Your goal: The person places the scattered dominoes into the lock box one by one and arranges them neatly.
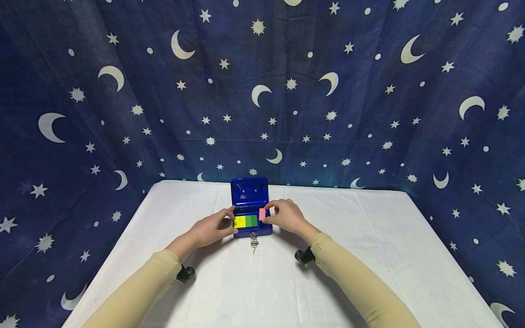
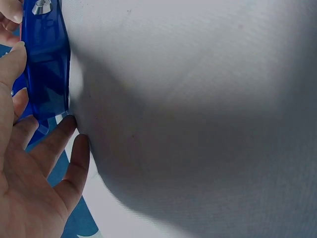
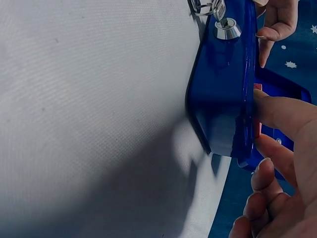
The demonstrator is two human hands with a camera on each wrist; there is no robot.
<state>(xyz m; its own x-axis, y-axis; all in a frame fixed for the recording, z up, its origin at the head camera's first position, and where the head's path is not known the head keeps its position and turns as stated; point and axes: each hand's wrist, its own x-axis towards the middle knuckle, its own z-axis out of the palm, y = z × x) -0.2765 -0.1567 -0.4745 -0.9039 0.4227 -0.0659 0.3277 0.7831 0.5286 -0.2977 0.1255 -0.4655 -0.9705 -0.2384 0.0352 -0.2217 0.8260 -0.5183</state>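
A blue metal cash box (image 1: 262, 232) stands on the table with its lid (image 1: 249, 191) raised at the back. Yellow blocks (image 1: 239, 222) and green blocks (image 1: 251, 221) lie side by side in its left and middle part. My right hand (image 1: 289, 216) pinches a pink block (image 1: 262, 214) between thumb and index finger at the box's right end; the same block shows as a red edge (image 3: 257, 130) in the right wrist view. My left hand (image 1: 211, 227) holds the box's left end, thumb at the front corner and index finger farther back. Its other fingers (image 2: 78, 163) spread beside the box.
Keys (image 1: 254, 243) hang from the lock (image 3: 227, 29) on the box's front. A white cloth (image 1: 246, 291) covers the table. Behind it hangs a dark blue curtain (image 1: 229, 155) with moons and stars.
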